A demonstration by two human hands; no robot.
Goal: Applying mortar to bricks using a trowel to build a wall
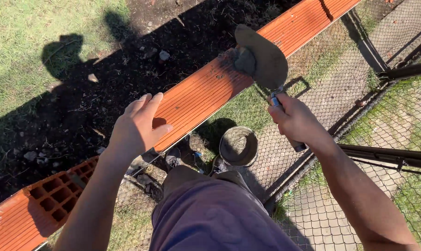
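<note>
Head view: a row of orange ribbed bricks [196,95] is seen running from the lower left corner to the upper right.
Right hand [295,120]: fingers are clamped round the handle of a trowel [261,56], held over the far edge of the brick row.
Trowel load: a grey mortar lump [244,59] is carried at the blade's left edge, touching the brick top.
Left hand [138,125]: fingers are held together and straight, empty, above the row's near edge.
Below: a mortar bucket [238,146] is seen on the grass beside a wire fence [359,69].

Our right hand [294,118] grips a trowel [261,58] loaded with mortar [244,59] above the ribbed orange brick [205,93]. Our left hand [138,128] hovers open beside the brick; a bucket [238,146] sits below.
</note>
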